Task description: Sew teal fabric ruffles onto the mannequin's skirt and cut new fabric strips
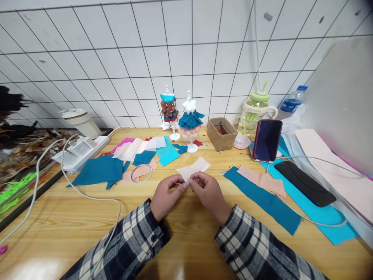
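A small piece of white crepe paper (pixel 193 168) fans out above my fingertips, its lower end gathered to a point. My left hand (pixel 170 193) pinches that gathered end from the left side. From the right, my right hand (pixel 208 193) pinches the same end, and the fingertips of both hands almost touch. Beyond the paper stands a mini dress form (pixel 190 119) in a teal and pink ruffled skirt. Beside it is a second form (pixel 168 109) with a blue top and brown ruffles.
Teal cloth (pixel 101 170), a tape ring (pixel 141 173) and a power strip (pixel 81 153) lie left. A cardboard box (pixel 222 134), pink bowl (pixel 241 141), upright phone (pixel 266 140), flat black phone (pixel 305 182) and teal strip (pixel 264 200) are right. Cables cross both sides.
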Action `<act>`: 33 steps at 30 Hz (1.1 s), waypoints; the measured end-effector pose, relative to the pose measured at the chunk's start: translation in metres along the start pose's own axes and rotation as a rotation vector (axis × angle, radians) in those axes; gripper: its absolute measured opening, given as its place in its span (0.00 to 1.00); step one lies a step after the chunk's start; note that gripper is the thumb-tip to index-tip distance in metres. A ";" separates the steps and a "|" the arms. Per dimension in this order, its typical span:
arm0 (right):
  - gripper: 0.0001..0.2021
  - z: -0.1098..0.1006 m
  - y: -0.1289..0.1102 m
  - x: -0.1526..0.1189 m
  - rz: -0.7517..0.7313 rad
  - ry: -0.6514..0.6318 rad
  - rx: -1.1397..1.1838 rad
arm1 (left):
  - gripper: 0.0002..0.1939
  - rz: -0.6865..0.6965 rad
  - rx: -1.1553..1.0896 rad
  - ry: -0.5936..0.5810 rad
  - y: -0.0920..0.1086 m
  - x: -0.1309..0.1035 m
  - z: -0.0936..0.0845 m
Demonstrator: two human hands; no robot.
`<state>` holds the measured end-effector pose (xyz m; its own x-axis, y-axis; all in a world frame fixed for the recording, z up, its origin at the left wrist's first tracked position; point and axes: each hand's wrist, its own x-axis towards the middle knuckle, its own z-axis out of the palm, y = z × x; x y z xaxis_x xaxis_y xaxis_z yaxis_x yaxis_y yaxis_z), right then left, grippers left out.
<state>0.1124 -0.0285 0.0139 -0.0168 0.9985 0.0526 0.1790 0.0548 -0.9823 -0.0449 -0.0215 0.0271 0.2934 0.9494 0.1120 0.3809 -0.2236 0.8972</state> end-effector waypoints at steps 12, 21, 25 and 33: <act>0.09 0.003 -0.002 -0.007 -0.042 0.017 -0.088 | 0.11 -0.056 0.083 0.134 -0.001 0.003 0.002; 0.09 0.003 0.001 -0.008 -0.133 0.071 -0.229 | 0.09 -0.064 0.021 0.114 -0.001 0.004 0.004; 0.09 0.002 0.001 -0.007 -0.138 0.069 -0.237 | 0.09 -0.068 0.031 0.110 -0.002 0.004 0.003; 0.09 0.000 0.002 -0.007 -0.165 0.067 -0.271 | 0.10 -0.068 0.039 0.098 -0.002 0.005 0.002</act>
<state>0.1125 -0.0355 0.0117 -0.0043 0.9737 0.2279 0.4350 0.2071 -0.8763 -0.0422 -0.0169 0.0247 0.1789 0.9794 0.0941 0.4318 -0.1641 0.8869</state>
